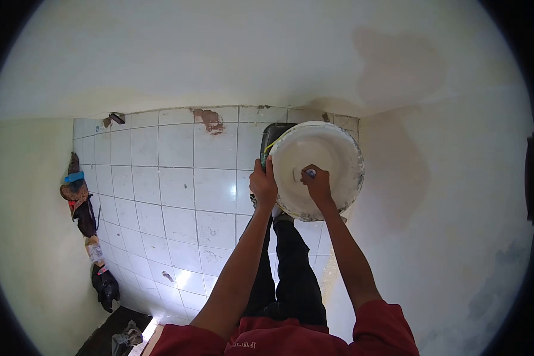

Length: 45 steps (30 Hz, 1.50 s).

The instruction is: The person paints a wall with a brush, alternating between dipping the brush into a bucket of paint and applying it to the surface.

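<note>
A large round white bucket (359,155), its rim marked with dark smears, stands in front of me with a whitish inside. My left hand (264,183) grips its left rim, thumb and fingers closed on the edge. Over the bucket's opening, my right hand (318,183) is closed around the handle of a tool (311,173) with a bluish end. A thin pale edge shows just left of that fist, but I cannot make out the tool's kind. Part of a black container (271,132) shows behind the bucket, and a yellow strip (271,146) runs along the bucket's upper left side.
White floor tiles (177,184) spread to the left, with a brown patch (209,121) near the far wall. Bags and clutter (84,210) line the left wall. Pale walls rise ahead and on the right, with damp-looking stains (397,65). My legs (296,255) stand close to the bucket.
</note>
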{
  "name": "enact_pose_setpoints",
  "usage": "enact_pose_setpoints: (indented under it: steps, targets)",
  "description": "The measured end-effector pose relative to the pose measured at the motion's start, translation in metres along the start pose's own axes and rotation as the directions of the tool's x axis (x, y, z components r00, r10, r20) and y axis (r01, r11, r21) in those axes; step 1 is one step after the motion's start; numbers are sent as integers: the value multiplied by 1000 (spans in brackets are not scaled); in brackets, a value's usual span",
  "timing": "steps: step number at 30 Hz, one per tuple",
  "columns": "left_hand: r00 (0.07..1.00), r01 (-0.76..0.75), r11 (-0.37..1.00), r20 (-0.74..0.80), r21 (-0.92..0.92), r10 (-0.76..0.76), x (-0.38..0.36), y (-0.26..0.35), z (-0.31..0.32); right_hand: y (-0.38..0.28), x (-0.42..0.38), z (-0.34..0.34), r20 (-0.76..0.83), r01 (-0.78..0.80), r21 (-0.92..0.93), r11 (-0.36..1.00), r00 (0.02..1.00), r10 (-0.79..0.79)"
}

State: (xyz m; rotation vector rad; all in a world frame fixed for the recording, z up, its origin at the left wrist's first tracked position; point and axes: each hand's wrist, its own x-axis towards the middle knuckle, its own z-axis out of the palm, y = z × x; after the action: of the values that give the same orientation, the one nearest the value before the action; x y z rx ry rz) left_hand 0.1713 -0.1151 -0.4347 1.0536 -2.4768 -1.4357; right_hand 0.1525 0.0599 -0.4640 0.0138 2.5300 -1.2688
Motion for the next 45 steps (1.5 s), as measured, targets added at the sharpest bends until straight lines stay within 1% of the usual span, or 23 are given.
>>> enact_pose_setpoints:
  steps: [1, 2, 4, 5, 7, 8, 10, 14, 17, 19, 22, 26, 28, 29, 31, 32, 34, 37, 41, 45]
  targets:
    - [1000, 11, 1000, 7, 20, -11, 1, 0, 0, -3, 1, 1, -12, -31, 232, 972, 999, 35]
    - [1000, 8, 1000, 5, 21, -8, 2, 1, 0, -6, 0, 1, -13, -29, 234, 972, 999, 33]
    - [1000, 19, 1000, 4, 23, -19, 1, 0, 0, -12, -9, -2, -164, 63, 317, 946, 986, -11]
    - [1000, 19, 1000, 7, 23, -19, 1, 0, 1, -16, -16, -4, -166, 61, 316, 947, 986, -9]
    - [999, -27, 1000, -32, 14, 28, 2, -1, 3, -27, -29, -12, -253, 14, 458, 889, 961, 116]
    - [999, -26, 1000, -30, 11, 27, 2, 0, 2, -32, -35, -15, -255, 13, 455, 890, 960, 116]
    - [1000, 1, 1000, 13, -6, -1, 2, 3, -1, -41, -45, -20, -282, -48, 582, 812, 924, 257]
    - [1000, 15, 1000, 16, 23, -15, 2, 0, 1, -39, -57, -17, -276, -90, 606, 790, 908, 316]
    - [1000, -4, 1000, -1, 26, 4, 2, -1, 3, -32, -62, -9, -242, -122, 600, 791, 915, 324]
    - [1000, 0, 1000, 1, 20, 0, 1, -1, 3, -31, -65, -4, -212, -168, 553, 816, 919, 333]
    - [1000, 7, 1000, 5, 28, -8, 1, 1, 1, -30, -69, 0, -172, -214, 573, 791, 912, 371]
    - [1000, 24, 999, 0, 23, -24, 0, 3, 0, -30, -67, -4, -151, -235, 551, 801, 916, 373]
    - [1000, -17, 1000, -17, 22, 18, 2, 1, 2, -28, -61, -7, -101, -242, 508, 827, 936, 336]
    - [1000, -17, 1000, -16, 21, 17, 2, 1, 2, -28, -59, -9, -101, -242, 507, 827, 936, 336]
    - [1000, -8, 1000, -4, 2, 8, 2, 1, 2, -28, -52, -12, -29, -254, 502, 827, 950, 310]
    - [1000, -9, 1000, -3, 2, 9, 2, 2, 1, -27, -50, -14, -29, -254, 503, 826, 950, 310]
    - [1000, -3, 1000, -9, -4, 3, 0, 4, 0, -25, -45, -17, 27, -272, 464, 843, 956, 293]
    - [1000, 2, 1000, -6, -7, -2, 0, 3, 0, -27, -40, -21, 68, -294, 467, 834, 952, 298]
    - [1000, 14, 1000, -6, 2, -14, 0, 3, 0, -26, -37, -20, 75, -275, 463, 843, 960, 272]
    - [1000, 10, 1000, -7, 3, -10, 0, 4, 0, -30, -32, -22, 116, -298, 399, 867, 954, 275]
